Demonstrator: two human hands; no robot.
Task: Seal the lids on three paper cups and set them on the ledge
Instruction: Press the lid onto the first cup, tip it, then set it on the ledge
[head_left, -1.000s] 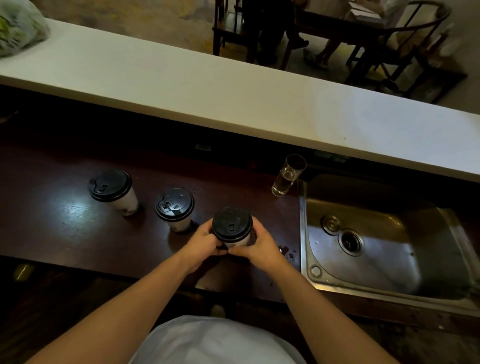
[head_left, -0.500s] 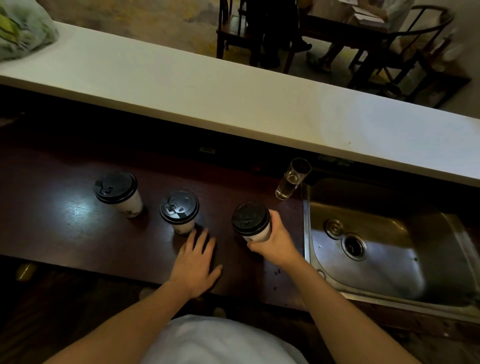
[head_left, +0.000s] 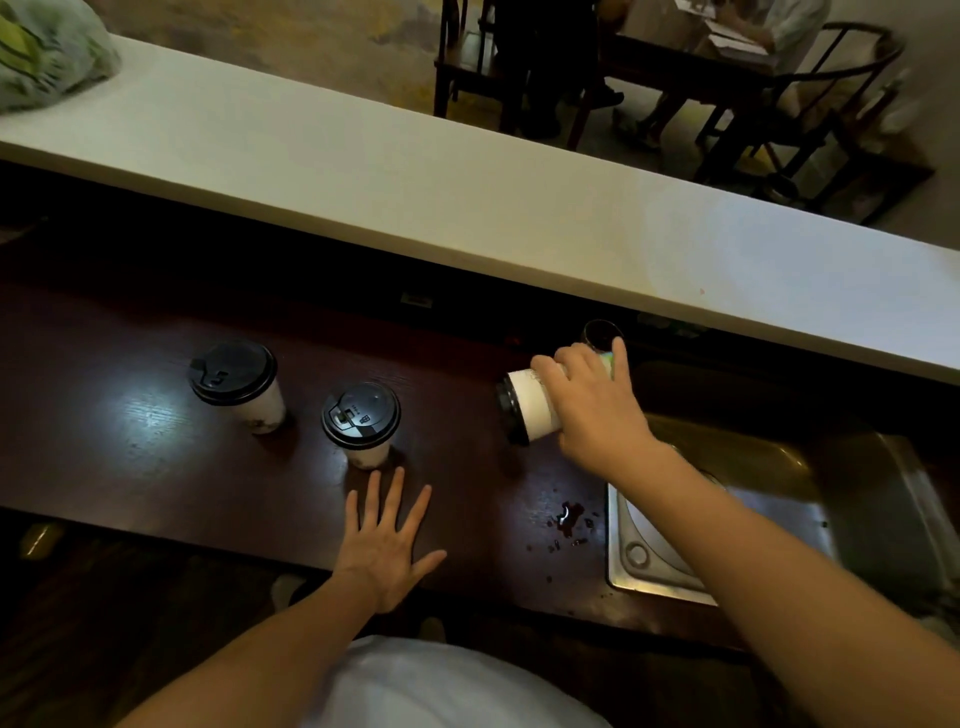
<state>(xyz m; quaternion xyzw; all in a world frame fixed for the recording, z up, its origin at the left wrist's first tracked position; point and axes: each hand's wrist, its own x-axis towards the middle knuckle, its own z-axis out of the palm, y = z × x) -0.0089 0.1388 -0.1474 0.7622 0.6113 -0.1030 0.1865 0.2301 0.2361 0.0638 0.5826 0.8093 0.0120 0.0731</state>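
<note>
My left hand (head_left: 387, 551) is lying flat on the dark wooden counter (head_left: 130, 457), palm down, fingers spread apart and gripping nothing. Its fingertips are pointing toward the middle cup (head_left: 362, 423), which is standing upright just beyond them, not touching, with its black lid (head_left: 361, 414) sitting on top. To the right of my left hand, near the counter's front edge, a small dark spill (head_left: 569, 517) is lying in scattered drops beside the steel sink (head_left: 654, 566).

My right hand (head_left: 589, 405) is reaching out over the corner where counter and sink are meeting, and it is clamped around the third cup (head_left: 532, 402). I am holding that cup off the counter, tipped well over on its side, so that its black lid (head_left: 505, 413) is facing left and the white wall is showing between lid and fingers. My index finger is stretching up along the far end of it.

Farther left, the first cup (head_left: 244, 387) is standing upright on the counter, well apart from my hands, lid on.

Just behind my right hand, a drinking glass (head_left: 600, 332) is partly showing; I cannot tell whether my finger is touching it.

Beyond everything, the white ledge (head_left: 467, 208) is running across, with a plastic bag (head_left: 44, 52) resting at its far left end. No cup is standing on it yet.
</note>
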